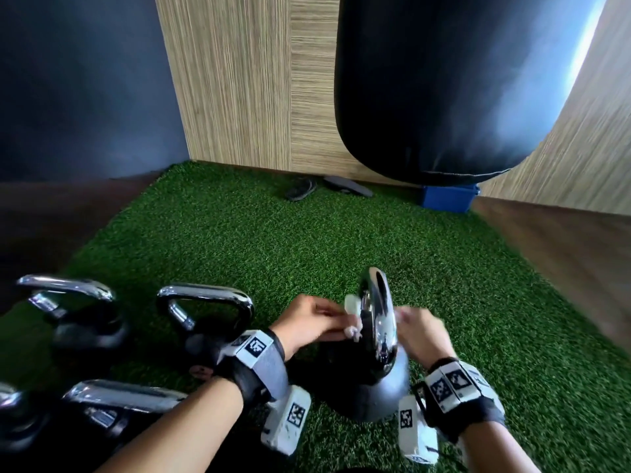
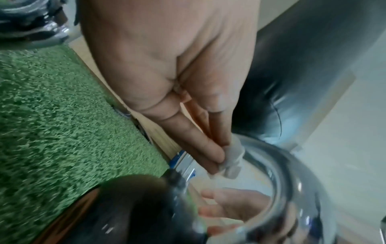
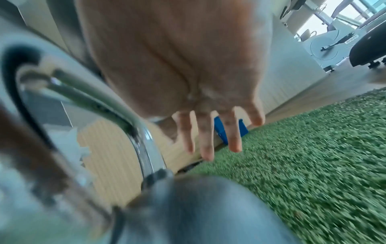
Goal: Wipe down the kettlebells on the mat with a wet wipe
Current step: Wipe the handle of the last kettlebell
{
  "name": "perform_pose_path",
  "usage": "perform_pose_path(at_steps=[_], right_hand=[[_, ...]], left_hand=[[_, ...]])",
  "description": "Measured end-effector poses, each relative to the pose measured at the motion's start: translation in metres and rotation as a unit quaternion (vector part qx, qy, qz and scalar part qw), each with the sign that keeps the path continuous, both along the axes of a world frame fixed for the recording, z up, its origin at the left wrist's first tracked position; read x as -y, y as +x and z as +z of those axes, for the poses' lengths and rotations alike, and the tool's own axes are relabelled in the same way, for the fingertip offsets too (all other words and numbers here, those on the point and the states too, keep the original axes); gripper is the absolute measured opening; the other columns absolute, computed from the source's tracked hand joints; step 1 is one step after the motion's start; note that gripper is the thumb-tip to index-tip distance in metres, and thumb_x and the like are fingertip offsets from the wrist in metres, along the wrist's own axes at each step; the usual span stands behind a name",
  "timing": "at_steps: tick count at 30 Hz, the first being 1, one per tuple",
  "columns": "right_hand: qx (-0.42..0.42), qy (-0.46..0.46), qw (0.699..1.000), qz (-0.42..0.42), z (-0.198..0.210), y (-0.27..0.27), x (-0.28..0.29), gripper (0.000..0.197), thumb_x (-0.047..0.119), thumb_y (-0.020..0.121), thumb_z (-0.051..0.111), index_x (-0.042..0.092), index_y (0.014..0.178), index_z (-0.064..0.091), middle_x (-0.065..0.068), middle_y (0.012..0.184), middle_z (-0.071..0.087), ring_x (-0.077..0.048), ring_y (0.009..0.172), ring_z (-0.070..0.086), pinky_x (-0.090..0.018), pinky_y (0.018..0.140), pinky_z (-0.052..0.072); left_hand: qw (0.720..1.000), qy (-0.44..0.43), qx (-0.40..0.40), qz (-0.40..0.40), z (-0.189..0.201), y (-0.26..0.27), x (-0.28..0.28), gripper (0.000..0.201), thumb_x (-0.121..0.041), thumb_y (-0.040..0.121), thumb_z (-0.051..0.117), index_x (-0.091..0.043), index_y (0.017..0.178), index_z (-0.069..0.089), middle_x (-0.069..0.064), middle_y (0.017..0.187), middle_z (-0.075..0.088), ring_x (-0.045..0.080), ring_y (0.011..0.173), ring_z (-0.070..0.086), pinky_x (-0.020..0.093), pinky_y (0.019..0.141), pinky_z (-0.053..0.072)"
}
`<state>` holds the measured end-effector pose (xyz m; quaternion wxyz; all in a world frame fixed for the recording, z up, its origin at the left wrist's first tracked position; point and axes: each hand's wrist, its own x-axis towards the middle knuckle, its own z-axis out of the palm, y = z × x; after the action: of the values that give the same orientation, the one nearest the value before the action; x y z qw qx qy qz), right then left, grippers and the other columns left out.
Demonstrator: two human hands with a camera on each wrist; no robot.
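Note:
A kettlebell with a black body (image 1: 375,390) and a chrome handle (image 1: 379,319) stands on the green turf mat (image 1: 239,240). My left hand (image 1: 317,322) pinches a white wet wipe (image 1: 353,314) against the left side of that handle. In the left wrist view my fingertips (image 2: 211,153) hold the wipe (image 2: 231,158) at the chrome loop (image 2: 296,175). My right hand (image 1: 418,331) hovers at the handle's right side. Its fingers (image 3: 208,140) are straight and spread beside the handle (image 3: 104,102). I cannot tell whether it touches the metal.
Three more chrome-handled kettlebells (image 1: 205,322) (image 1: 82,312) (image 1: 119,411) stand at the left on the mat. A black punching bag (image 1: 444,80) hangs above a blue box (image 1: 447,198) at the back. A pair of sandals (image 1: 300,191) lies by the wood wall.

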<state>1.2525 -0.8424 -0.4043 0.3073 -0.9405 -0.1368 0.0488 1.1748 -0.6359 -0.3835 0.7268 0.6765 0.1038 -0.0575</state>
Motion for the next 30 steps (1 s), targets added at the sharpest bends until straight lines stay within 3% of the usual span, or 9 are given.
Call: perform_pose_path(at_steps=[2, 6, 12, 17, 20, 22, 24, 27, 30], right_hand=[[0.117, 0.097, 0.984, -0.098, 0.023, -0.005, 0.004, 0.041, -0.004, 0.091, 0.05, 0.017, 0.122, 0.065, -0.006, 0.103, 0.072, -0.009, 0.065, 0.062, -0.023, 0.054, 0.05], [0.273, 0.186, 0.943, 0.032, 0.071, -0.025, 0.001, 0.047, -0.002, 0.08, 0.07, 0.023, 0.121, 0.071, 0.003, 0.109, 0.067, -0.016, 0.098, 0.061, -0.034, 0.08, 0.052], [0.188, 0.168, 0.952, 0.171, 0.107, -0.053, -0.008, 0.043, 0.024, 0.076, 0.084, 0.024, 0.117, 0.073, 0.013, 0.116, 0.068, 0.008, 0.104, 0.055, -0.022, 0.093, 0.041], [0.16, 0.248, 0.946, 0.134, 0.102, -0.053, -0.013, 0.035, 0.012, 0.076, 0.083, 0.008, 0.11, 0.075, 0.0, 0.102, 0.076, -0.009, 0.08, 0.071, -0.028, 0.07, 0.058], [0.19, 0.262, 0.942, 0.089, 0.094, -0.048, -0.008, 0.024, 0.016, 0.077, 0.084, 0.014, 0.1, 0.079, 0.006, 0.09, 0.077, -0.006, 0.072, 0.072, -0.024, 0.065, 0.059], [0.217, 0.286, 0.932, 0.044, 0.087, -0.041, -0.004, 0.019, 0.018, 0.079, 0.083, 0.017, 0.098, 0.079, 0.01, 0.085, 0.076, 0.001, 0.069, 0.072, -0.017, 0.061, 0.059], [0.24, 0.296, 0.924, -0.017, 0.077, -0.031, 0.002, 0.016, 0.022, 0.081, 0.081, 0.02, 0.097, 0.078, 0.015, 0.081, 0.075, 0.008, 0.066, 0.069, -0.01, 0.057, 0.055], [0.231, 0.277, 0.925, -0.12, 0.058, -0.018, 0.009, 0.011, 0.024, 0.081, 0.081, 0.024, 0.093, 0.079, 0.021, 0.071, 0.067, 0.025, 0.059, 0.058, 0.002, 0.049, 0.042], [0.186, 0.24, 0.942, -0.14, 0.039, -0.012, 0.01, 0.006, 0.03, 0.081, 0.08, 0.034, 0.08, 0.075, 0.029, 0.065, 0.062, 0.021, 0.057, 0.058, -0.003, 0.045, 0.042]], left_hand=[[0.999, -0.043, 0.011, 0.011, 0.014, 0.003, -0.005, 0.021, -0.01, 0.072, 0.081, -0.007, 0.092, 0.077, 0.011, 0.098, 0.078, 0.02, 0.089, 0.076, 0.028, 0.08, 0.062], [0.987, -0.155, 0.02, 0.019, 0.039, 0.004, -0.006, 0.013, -0.001, 0.078, 0.074, -0.006, 0.089, 0.079, 0.01, 0.094, 0.079, 0.015, 0.078, 0.077, 0.019, 0.06, 0.06], [0.989, -0.142, 0.044, -0.005, 0.051, 0.004, 0.003, 0.015, -0.005, 0.087, 0.07, -0.005, 0.101, 0.074, 0.014, 0.102, 0.076, 0.017, 0.082, 0.073, 0.025, 0.071, 0.063], [0.988, -0.124, 0.078, 0.058, 0.052, 0.007, 0.015, 0.03, -0.02, 0.069, 0.084, -0.008, 0.094, 0.073, 0.011, 0.092, 0.079, 0.016, 0.077, 0.075, 0.023, 0.062, 0.062], [0.99, -0.035, 0.11, 0.086, 0.05, 0.006, 0.02, 0.042, -0.04, 0.076, 0.078, -0.012, 0.107, 0.069, 0.01, 0.1, 0.078, 0.026, 0.088, 0.077, 0.037, 0.079, 0.062], [0.98, 0.122, 0.138, 0.07, 0.044, 0.006, 0.017, 0.032, -0.031, 0.088, 0.073, -0.024, 0.118, 0.065, 0.001, 0.115, 0.075, 0.02, 0.092, 0.076, 0.032, 0.074, 0.061], [0.939, 0.326, 0.093, -0.047, 0.029, 0.009, 0.011, 0.074, -0.02, 0.081, 0.082, -0.036, 0.143, 0.045, -0.012, 0.143, 0.054, 0.012, 0.113, 0.065, 0.025, 0.082, 0.055], [0.835, 0.485, 0.021, -0.259, -0.008, 0.008, 0.021, 0.146, -0.048, 0.058, 0.093, -0.03, 0.159, -0.011, -0.002, 0.168, -0.001, 0.023, 0.154, 0.01, 0.042, 0.122, 0.022], [0.822, 0.534, 0.051, -0.191, -0.058, 0.005, 0.05, 0.138, -0.074, 0.066, 0.071, -0.023, 0.157, -0.02, 0.004, 0.165, -0.024, 0.03, 0.153, -0.019, 0.057, 0.123, -0.006]])
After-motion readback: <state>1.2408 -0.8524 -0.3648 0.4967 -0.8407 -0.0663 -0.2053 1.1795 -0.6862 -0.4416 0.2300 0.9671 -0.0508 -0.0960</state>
